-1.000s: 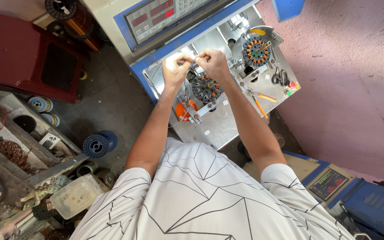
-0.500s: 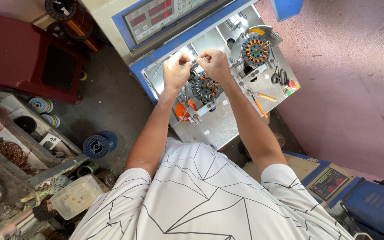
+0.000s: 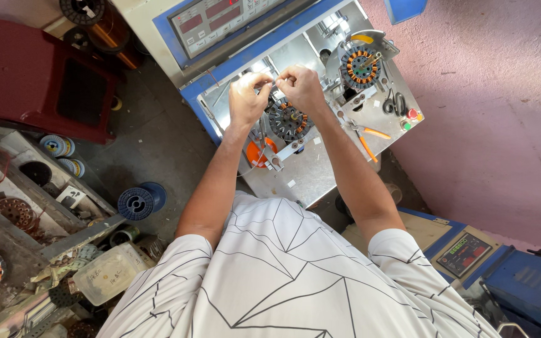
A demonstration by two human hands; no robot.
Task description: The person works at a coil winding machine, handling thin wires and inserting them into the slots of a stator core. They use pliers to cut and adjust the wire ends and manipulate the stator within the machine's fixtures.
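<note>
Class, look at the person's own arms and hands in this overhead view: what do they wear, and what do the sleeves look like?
Both arms are bare from the short sleeves down. The left hand and right hand wear no gloves, and no watch or ring is visible. The T-shirt is white with thin dark lines forming an angular geometric pattern, which runs onto both sleeves.

The scene is seen from a single head-worn camera, pointed steeply down over the wearer's own patterned white shirt [image 3: 283, 275]. The metal machine table [image 3: 320, 169] lies far ahead at arm's length, with both arms stretched toward it. Cluttered shelves [image 3: 26, 219] are taken in at the left, and pink floor [image 3: 502, 125] at the right.
</note>
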